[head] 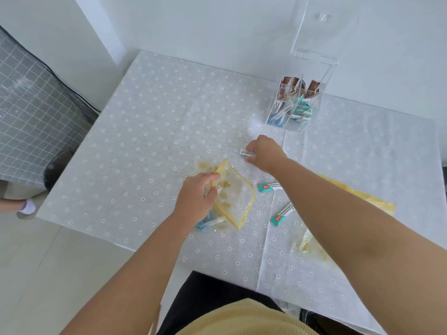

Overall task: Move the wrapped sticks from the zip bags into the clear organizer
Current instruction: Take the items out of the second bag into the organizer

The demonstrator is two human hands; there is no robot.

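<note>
The table [145, 131], covered in a pale grey cloth printed with small white daisies, fills most of the view and stands against a white wall; a grey checked fabric surface lies off its left edge, and pale floor tiles show below that.

At the far right of the table stands the clear acrylic organizer with divided compartments [294, 105], its tall transparent lid tipped up behind it. It already holds a good number of wrapped sticks: brown ones in the back compartments, teal and blue ones in the front. So the task looks well along, but not finished.

Nearer the person, the yellow-edged clear zip bag with a yellow pattern [233, 197] is lifted at its open mouth by the left hand [197, 197], whose fingers curl round the yellow rim. A few blue-ended wrapped sticks [208, 223] show at its lower end, just under that hand, though whether they lie inside it or beneath it is hard to tell. A second yellow zip bag [377, 201] lies largely hidden behind the right forearm.

Two teal wrapped sticks lie loose on the cloth: one [269, 187] just right of the lifted bag, the other [281, 215] a little nearer.

The right hand [264, 152] reaches toward the organizer, fingers pinching a white-wrapped stick [247, 152], which is well short of the organizer.
</note>
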